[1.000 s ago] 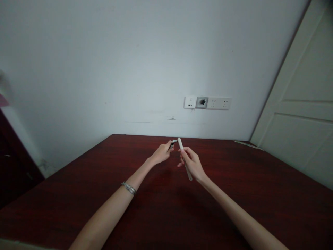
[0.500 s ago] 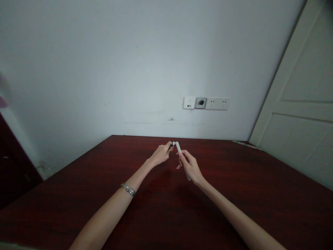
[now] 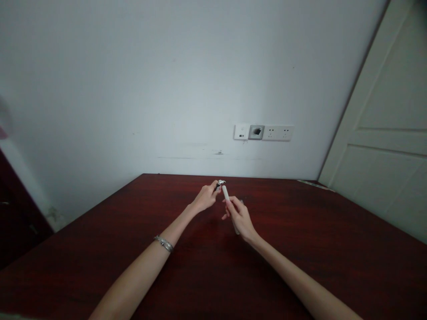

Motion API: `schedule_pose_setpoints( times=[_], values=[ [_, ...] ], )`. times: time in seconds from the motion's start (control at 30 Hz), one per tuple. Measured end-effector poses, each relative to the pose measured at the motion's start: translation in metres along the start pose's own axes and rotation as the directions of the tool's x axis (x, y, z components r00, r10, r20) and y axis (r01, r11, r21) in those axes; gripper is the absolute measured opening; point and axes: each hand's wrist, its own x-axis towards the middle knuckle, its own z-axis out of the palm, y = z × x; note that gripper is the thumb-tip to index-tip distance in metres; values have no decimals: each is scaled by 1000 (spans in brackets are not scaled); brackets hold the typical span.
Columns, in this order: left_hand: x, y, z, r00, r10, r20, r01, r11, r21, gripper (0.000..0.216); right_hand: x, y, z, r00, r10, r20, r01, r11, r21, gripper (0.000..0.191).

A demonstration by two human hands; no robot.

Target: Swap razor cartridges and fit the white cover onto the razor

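My left hand (image 3: 206,198), with a silver bracelet on its wrist, is closed around a small black-handled tool with a shiny silver head (image 3: 221,182). The tool's kind is too small to make out. In my right hand (image 3: 240,218) is a slim white stick (image 3: 226,193), pinched between thumb and fingers and slanting up to the left. Its lower end shows below the palm. The stick's top end sits just below and right of the silver head, with a small gap between them. Both hands are raised over the dark red table.
The dark red wooden table (image 3: 207,275) reaches back to a pale wall (image 3: 187,89). Wall sockets and switches (image 3: 263,132) are fixed above its far edge. A thin pale strip (image 3: 315,185) lies at the far right edge, near a light panelled door (image 3: 387,133).
My right hand has shifted slightly left and down with the white stick, whose top has moved from beside the silver head to below it. My left hand has barely moved.
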Motion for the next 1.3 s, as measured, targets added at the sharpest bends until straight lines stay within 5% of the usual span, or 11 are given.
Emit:
schedule_pose_setpoints(
  times=[0.23,0.53,0.73,1.3],
  values=[
    [1,2,1,1000,19,23,-16,992,-128,13,2,-11,2,1000,9,-28,-6,992,127,27],
    [8,5,2,992,-94,88,122,901,-416,19,-4,-35,19,989,129,70,-147,896,419,28],
    [6,12,8,984,-36,176,111,892,-439,12,-2,-36,16,989,148,1,-139,928,345,33],
    [8,2,4,994,-55,90,77,961,-266,26,-7,-34,18,989,138,-59,-125,975,183,34]
  ],
)
